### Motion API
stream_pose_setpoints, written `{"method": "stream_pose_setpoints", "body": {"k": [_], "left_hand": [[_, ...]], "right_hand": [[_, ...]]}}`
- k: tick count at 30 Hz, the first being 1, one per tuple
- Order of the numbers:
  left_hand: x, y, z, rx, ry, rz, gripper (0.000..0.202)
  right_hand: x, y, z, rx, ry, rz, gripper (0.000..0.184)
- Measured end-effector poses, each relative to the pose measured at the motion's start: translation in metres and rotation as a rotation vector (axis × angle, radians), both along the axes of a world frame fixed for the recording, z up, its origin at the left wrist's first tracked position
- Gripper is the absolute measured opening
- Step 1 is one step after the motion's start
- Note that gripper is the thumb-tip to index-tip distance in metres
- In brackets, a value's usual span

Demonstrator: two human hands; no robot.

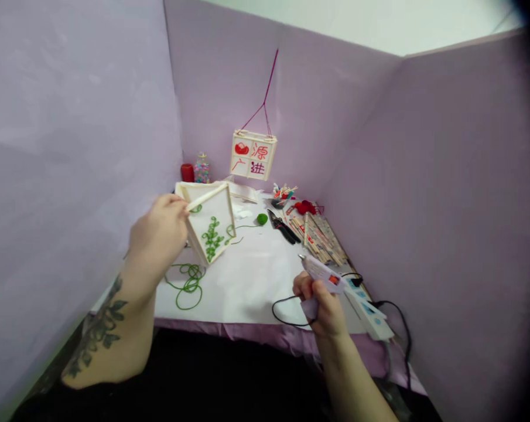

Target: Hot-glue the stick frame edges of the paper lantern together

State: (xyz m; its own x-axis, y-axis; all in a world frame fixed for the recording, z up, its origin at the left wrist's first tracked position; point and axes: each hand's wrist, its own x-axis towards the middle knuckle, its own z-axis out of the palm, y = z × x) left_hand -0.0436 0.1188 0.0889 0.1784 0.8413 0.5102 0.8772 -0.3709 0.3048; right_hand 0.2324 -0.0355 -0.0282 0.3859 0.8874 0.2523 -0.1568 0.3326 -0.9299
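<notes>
My left hand (159, 231) is closed on the rim of a box-shaped frame of pale wooden sticks (209, 220), held tilted above the table. White panels fill the frame, and one bears a green yarn leaf pattern (212, 237). A thin stick lies across the frame's top under my fingers. My right hand (320, 305) grips a white hot glue gun (324, 272), its nozzle pointing up and left toward the frame, a short gap away. The gun's black cord (284, 308) loops over the white table sheet (256, 269).
Green yarn (188, 284) coils near the front left. Black cutters (282, 225), a green pompom (262, 218), stick bundles (320, 237), red yarn (305, 206), a bead jar (202, 169) and a white power strip (368, 310) lie about. A finished stick panel (253, 154) hangs on the purple partition.
</notes>
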Motion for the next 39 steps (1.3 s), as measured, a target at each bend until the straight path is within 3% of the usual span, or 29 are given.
{"method": "stream_pose_setpoints", "body": {"k": [4,7,12,16,20,27,30,32,34,36,37,39], "left_hand": [[-0.021,-0.011,0.027,-0.034,0.093,0.158,0.028],[-0.009,-0.011,0.026,-0.059,0.117,0.116,0.029],[0.051,-0.006,-0.011,-0.108,0.102,-0.157,0.027],[0.105,0.0,-0.045,-0.088,0.173,-0.381,0.028],[0.133,0.019,-0.056,-0.008,0.286,-0.447,0.03],[0.114,0.086,-0.046,0.046,0.317,-0.454,0.029],[0.102,0.094,-0.052,0.063,0.185,-0.459,0.031],[0.097,0.074,-0.057,0.145,0.004,-0.433,0.041],[0.097,0.032,-0.062,0.302,-0.238,-0.451,0.044],[0.104,-0.024,-0.067,0.439,-0.338,-0.64,0.035],[0.109,-0.053,-0.069,0.495,-0.27,-0.8,0.032],[0.126,-0.103,-0.074,0.519,-0.137,-0.998,0.031]], "right_hand": [[0.001,0.008,-0.008,0.019,0.081,0.023,0.048],[0.0,0.011,-0.009,0.01,0.073,0.0,0.037],[0.003,0.009,0.0,0.086,0.049,0.015,0.051],[0.007,0.002,0.008,0.074,0.022,0.006,0.043],[0.009,0.0,0.013,0.09,0.055,-0.011,0.05],[0.006,0.005,0.012,0.013,-0.037,-0.052,0.044],[0.004,0.012,0.007,-0.022,-0.08,-0.127,0.047],[0.004,0.016,0.004,-0.118,-0.106,-0.231,0.043],[0.004,0.017,0.001,-0.257,-0.171,-0.319,0.033],[-0.001,0.016,-0.001,-0.349,-0.278,-0.382,0.03],[-0.007,0.015,-0.002,-0.367,-0.326,-0.397,0.03],[-0.025,0.011,-0.002,-0.375,-0.396,-0.49,0.034]]}}
